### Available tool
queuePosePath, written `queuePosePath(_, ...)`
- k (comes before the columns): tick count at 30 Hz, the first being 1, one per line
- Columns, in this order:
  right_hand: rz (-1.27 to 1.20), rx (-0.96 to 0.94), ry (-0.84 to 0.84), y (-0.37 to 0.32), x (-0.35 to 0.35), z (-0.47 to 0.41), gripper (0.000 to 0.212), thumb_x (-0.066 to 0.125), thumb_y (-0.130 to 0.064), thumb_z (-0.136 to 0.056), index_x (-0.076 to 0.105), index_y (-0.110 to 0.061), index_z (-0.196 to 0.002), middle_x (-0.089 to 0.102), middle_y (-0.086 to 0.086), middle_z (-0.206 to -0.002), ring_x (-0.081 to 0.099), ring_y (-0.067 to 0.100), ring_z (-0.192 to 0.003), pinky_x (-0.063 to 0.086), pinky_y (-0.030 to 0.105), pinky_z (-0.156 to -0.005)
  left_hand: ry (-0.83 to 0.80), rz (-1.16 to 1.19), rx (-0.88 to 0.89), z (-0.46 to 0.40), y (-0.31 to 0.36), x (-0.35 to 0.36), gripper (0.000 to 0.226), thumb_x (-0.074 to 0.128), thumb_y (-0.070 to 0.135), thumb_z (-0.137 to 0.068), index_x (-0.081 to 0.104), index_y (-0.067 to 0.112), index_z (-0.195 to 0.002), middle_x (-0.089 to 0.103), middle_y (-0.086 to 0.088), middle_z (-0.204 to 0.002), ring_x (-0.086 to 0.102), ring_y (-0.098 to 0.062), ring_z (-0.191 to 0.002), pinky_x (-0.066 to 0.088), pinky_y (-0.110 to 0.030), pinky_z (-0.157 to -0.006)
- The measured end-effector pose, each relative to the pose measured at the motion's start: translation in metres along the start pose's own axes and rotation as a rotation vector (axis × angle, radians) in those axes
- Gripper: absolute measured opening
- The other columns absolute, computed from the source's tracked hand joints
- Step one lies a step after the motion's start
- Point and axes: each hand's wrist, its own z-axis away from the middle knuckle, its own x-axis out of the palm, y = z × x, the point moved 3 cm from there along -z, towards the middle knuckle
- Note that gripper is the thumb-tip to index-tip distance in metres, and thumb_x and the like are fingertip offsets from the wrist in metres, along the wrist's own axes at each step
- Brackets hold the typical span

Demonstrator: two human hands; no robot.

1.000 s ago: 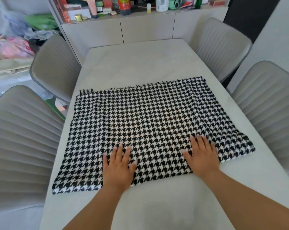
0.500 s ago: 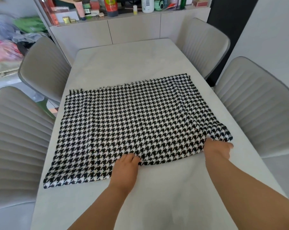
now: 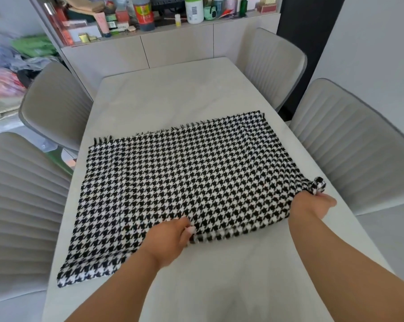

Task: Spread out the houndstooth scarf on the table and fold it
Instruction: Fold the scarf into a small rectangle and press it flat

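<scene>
Both bare forearms reaching forward from the lower edge, left from the bottom centre, right from the bottom right corner. Left hand (image 3: 167, 240) knuckles up, fingers curled under, pinching the near edge of the scarf (image 3: 184, 182) about midway along. Right hand (image 3: 312, 204) farther out, wrist bent, fingers closed around the near right corner, with a bunched bit of cloth poking up above the fist.

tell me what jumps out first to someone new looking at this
The black-and-white houndstooth scarf lies spread flat over the near half of the pale marble-look table. The left hand grips its near edge at the middle, while the right hand pinches its near right corner, bunched upward. Grey ribbed chairs flank the table.
</scene>
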Motion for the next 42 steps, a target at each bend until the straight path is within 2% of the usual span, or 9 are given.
queuePosePath(3,0.37,-0.126,0.158,0.006,-0.003,-0.007,0.045,0.052,-0.008,-0.086,0.034,-0.013,-0.127,0.048,0.012,-0.121,0.051,0.032,-0.102,0.041,0.041,-0.083,0.095,0.003,-0.033,-0.005,0.01,0.008,0.079,-0.008,0.065,-0.086,0.055,0.028,-0.117,0.06,0.007,-0.106,0.055,-0.012,-0.098,0.05,-0.027,-0.08)
queuePosePath(6,0.707,-0.511,0.265,0.003,-0.003,-0.006,0.058,0.059,-0.004,-0.078,0.034,-0.013,-0.129,0.045,0.021,-0.129,0.047,0.036,-0.113,0.038,0.041,-0.095,-0.036,-0.067,-0.128,-0.017,0.023,0.026,0.058,0.01,0.056,-0.096,0.021,0.035,-0.149,0.024,-0.001,-0.157,0.02,-0.027,-0.144,0.023,-0.046,-0.117)
queuePosePath(11,1.163,-1.096,-0.444,0.036,0.043,0.04,0.065,0.052,-0.037,-0.091,0.027,-0.019,-0.148,0.031,0.01,-0.15,0.031,0.026,-0.137,0.026,0.04,-0.112,-0.242,-0.229,-0.121,-0.018,0.036,0.048,0.074,-0.01,0.072,-0.078,-0.018,0.044,-0.146,-0.021,0.001,-0.16,-0.023,-0.032,-0.145,-0.008,-0.062,-0.114)
queuePosePath(15,1.559,-0.978,-0.651,0.078,0.04,0.019,0.072,0.006,-0.063,-0.093,-0.014,-0.025,-0.151,-0.016,0.008,-0.159,-0.019,0.024,-0.145,-0.011,0.045,-0.117,-0.224,-0.225,-0.2,-0.008,0.023,0.052,0.083,-0.025,0.072,-0.063,-0.026,0.045,-0.142,-0.027,0.0,-0.157,-0.025,-0.034,-0.144,-0.008,-0.067,-0.11)
queuePosePath(19,1.59,-0.883,-0.496,0.073,0.028,0.004,0.071,-0.002,-0.06,-0.093,-0.019,-0.021,-0.15,-0.018,0.01,-0.159,-0.02,0.025,-0.146,-0.01,0.047,-0.118,-0.165,-0.152,-0.369,0.011,-0.005,0.054,0.088,-0.039,0.074,-0.052,-0.032,0.046,-0.135,-0.027,-0.001,-0.157,-0.024,-0.034,-0.144,-0.005,-0.067,-0.11)
queuePosePath(23,1.593,-0.832,-0.445,0.071,0.03,0.006,0.07,0.002,-0.056,-0.094,-0.016,-0.018,-0.15,-0.016,0.011,-0.159,-0.017,0.024,-0.146,-0.008,0.047,-0.118,-0.151,-0.066,-0.621,0.039,-0.046,0.046,0.068,-0.001,0.07,-0.087,-0.024,0.041,-0.144,-0.021,-0.002,-0.16,-0.023,-0.034,-0.145,0.0,-0.068,-0.111)
queuePosePath(31,1.611,-0.804,-0.356,0.071,0.035,0.015,0.071,0.008,-0.051,-0.095,-0.004,-0.013,-0.153,-0.004,0.014,-0.16,-0.007,0.027,-0.148,0.001,0.049,-0.119,-0.156,0.09,-0.978,0.091,-0.101,0.031,0.072,0.007,0.073,-0.087,-0.015,0.043,-0.148,-0.017,0.0,-0.161,-0.014,-0.035,-0.147,0.006,-0.071,-0.109)
queuePosePath(38,1.512,-1.058,-0.493,0.082,0.056,0.067,0.07,0.015,-0.05,-0.098,0.005,-0.009,-0.153,0.008,0.016,-0.159,0.003,0.029,-0.148,0.002,0.043,-0.119,-0.036,-0.11,-0.624,0.065,-0.066,0.027,0.066,0.007,0.06,-0.095,-0.007,0.03,-0.152,-0.007,-0.006,-0.162,-0.012,-0.031,-0.148,-0.004,-0.058,-0.115)
queuePosePath(42,1.382,-1.062,-0.385,0.094,0.039,0.082,0.064,0.037,-0.047,-0.095,0.031,-0.003,-0.141,0.038,0.019,-0.141,0.033,0.032,-0.13,0.027,0.043,-0.109,0.053,-0.032,-0.336,0.072,-0.04,0.042,0.062,0.033,0.057,-0.095,0.028,0.025,-0.149,0.027,-0.004,-0.155,0.024,-0.028,-0.143,0.02,-0.045,-0.115)
